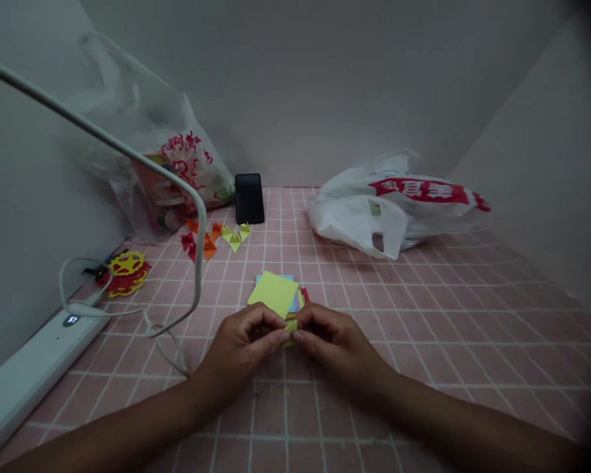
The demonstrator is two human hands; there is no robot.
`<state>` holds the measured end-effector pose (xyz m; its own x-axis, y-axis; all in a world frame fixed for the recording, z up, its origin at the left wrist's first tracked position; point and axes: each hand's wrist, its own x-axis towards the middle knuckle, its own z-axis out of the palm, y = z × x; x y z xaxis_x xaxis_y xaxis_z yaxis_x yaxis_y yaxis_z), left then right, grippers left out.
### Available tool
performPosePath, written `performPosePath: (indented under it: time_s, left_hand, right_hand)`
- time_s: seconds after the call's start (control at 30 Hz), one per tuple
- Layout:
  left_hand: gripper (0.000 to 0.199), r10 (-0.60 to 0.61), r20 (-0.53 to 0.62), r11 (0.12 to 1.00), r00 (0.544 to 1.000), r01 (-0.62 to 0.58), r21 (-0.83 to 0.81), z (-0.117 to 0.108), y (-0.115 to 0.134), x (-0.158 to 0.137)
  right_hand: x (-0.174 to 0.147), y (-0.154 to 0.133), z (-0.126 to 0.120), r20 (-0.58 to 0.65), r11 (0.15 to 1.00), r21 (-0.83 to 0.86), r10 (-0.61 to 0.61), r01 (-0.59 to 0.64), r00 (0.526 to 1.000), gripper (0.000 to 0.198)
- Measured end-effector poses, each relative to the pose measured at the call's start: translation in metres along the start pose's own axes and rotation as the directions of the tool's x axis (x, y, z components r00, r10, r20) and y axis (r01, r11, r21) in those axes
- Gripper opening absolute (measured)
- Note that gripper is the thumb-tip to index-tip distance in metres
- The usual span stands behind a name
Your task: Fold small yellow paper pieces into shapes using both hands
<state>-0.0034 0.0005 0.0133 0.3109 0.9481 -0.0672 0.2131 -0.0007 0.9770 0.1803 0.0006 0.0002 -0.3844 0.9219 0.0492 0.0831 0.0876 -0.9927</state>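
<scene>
A small folded piece of yellow-green paper (290, 334) is pinched between my two hands. My left hand (249, 338) grips its left side between thumb and forefinger, and my right hand (332, 338) does the same on the right. Fingertips cover much of the paper, so its exact shape is hidden. Just beyond the hands lies a stack of coloured paper squares (296, 302), with a flat yellow-green square (274, 293) on top, turned at an angle. Farther back on the left sit folded paper pieces: yellow ones (235, 238), orange ones (210, 246) and a red one (188, 245).
A black phone (249, 199) lies at the back. Plastic bags stand at the back left (192, 164) and back right (359, 210). A white power strip (44, 368), a looping cable (199, 263) and yellow-and-red cutouts (127, 272) occupy the left of the pink tiled surface (423, 341).
</scene>
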Motion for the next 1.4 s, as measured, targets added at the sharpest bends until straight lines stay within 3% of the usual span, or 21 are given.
performPosePath:
  time_s: [0.1,0.27,0.53,0.77,1.0,1.4]
  left_hand:
    - [0.009,0.028,-0.024,0.999,0.999,-0.029,-0.029,0.0023,-0.0008,-0.0017]
    - [0.004,0.160,-0.063,0.983,0.985,-0.154,0.098,0.0024,-0.0018,-0.0029]
    - [0.004,0.203,-0.053,0.968,0.978,-0.192,0.162,0.0012,-0.0034,-0.0041]
    - [0.006,0.319,-0.016,0.927,0.948,-0.308,0.215,-0.0003,-0.0030,-0.0048]
    - [0.005,0.347,0.009,0.889,0.938,-0.332,0.317,-0.0002,-0.0009,-0.0062]
    - [0.008,0.365,0.002,0.891,0.931,-0.350,0.289,0.0014,-0.0031,-0.0068]
  right_hand:
    - [-0.0010,0.0016,0.0009,0.001,1.000,-0.013,-0.024,0.025,1.000,0.010]
    - [-0.0029,0.0028,0.0032,-0.001,0.998,-0.039,-0.052,0.052,0.999,0.011]
    - [-0.0036,0.0021,0.0046,-0.013,0.995,-0.082,-0.053,0.052,0.998,0.011]
    - [-0.0049,0.0025,0.0044,-0.015,0.973,-0.184,-0.147,0.142,0.989,0.010]
    - [-0.0055,0.0026,0.0048,0.030,0.937,-0.247,-0.248,0.248,0.968,0.013]
    - [-0.0058,0.0056,0.0047,0.030,0.953,-0.210,-0.219,0.220,0.975,0.013]
